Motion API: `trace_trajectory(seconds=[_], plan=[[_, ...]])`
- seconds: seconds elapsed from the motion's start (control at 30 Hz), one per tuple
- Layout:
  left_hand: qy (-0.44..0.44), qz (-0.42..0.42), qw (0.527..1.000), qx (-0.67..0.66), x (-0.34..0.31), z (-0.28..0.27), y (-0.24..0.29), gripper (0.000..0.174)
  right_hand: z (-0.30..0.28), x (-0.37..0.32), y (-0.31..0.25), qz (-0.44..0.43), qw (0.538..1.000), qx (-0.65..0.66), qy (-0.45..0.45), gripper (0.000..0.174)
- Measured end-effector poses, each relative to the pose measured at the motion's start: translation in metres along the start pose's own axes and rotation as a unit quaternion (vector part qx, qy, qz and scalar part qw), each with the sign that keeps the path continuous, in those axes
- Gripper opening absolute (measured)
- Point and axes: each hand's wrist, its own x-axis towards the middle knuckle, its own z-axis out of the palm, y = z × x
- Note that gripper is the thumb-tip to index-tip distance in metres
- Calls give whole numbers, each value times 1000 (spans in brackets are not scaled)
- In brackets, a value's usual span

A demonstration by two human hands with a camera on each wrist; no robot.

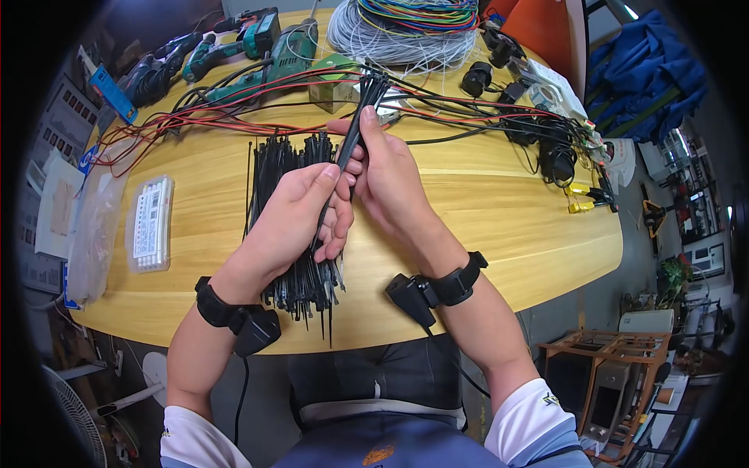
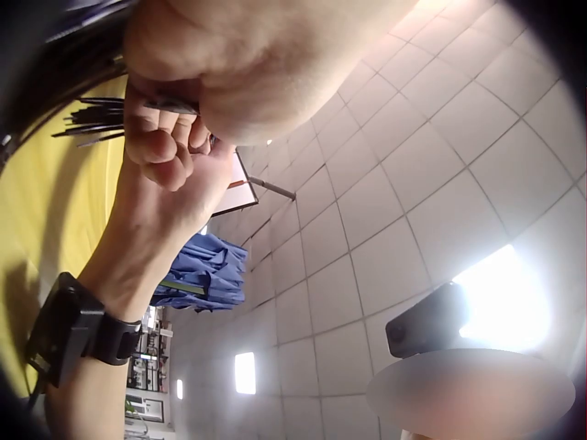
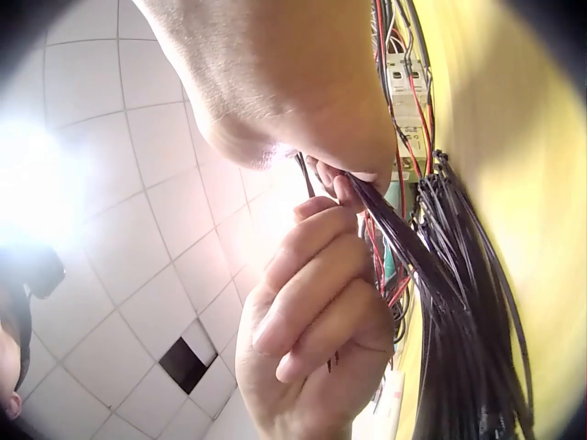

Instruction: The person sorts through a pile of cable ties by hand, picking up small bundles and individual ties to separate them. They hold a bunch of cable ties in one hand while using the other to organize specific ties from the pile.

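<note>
A narrow bundle of black cable ties (image 1: pixel 350 143) runs at a slant between both hands, its heads fanned at the top. My left hand (image 1: pixel 290 209) pinches its lower part between thumb and curled fingers. Higher up, my right hand (image 1: pixel 390 175) grips it with the thumb laid along it. Beneath the hands, a larger pile of black cable ties (image 1: pixel 308 292) lies on the wooden table (image 1: pixel 499 242). The right wrist view shows my left hand (image 3: pixel 316 312) with curled fingers beside the pile (image 3: pixel 463 339). The palms hide part of the bundle.
Red and black cables (image 1: pixel 226 118) cross the table behind the hands. Beyond them are green power tools (image 1: pixel 292 54) and coiled wire (image 1: pixel 402 39). A clear case of white markers (image 1: pixel 150 224) lies at left, black adapters (image 1: pixel 556 156) at right.
</note>
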Motion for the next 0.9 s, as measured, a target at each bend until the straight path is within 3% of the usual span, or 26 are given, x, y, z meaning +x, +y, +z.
trace_trajectory(seconds=[0.43, 0.9], plan=[[-21, 8, 999, 41, 2, -4, -2, 33, -10, 4, 9, -23, 998, -46, 21, 43], [-1, 1, 999, 34, 2, -2, -4, 32, -7, 4, 11, -31, 996, -77, 37, 47]])
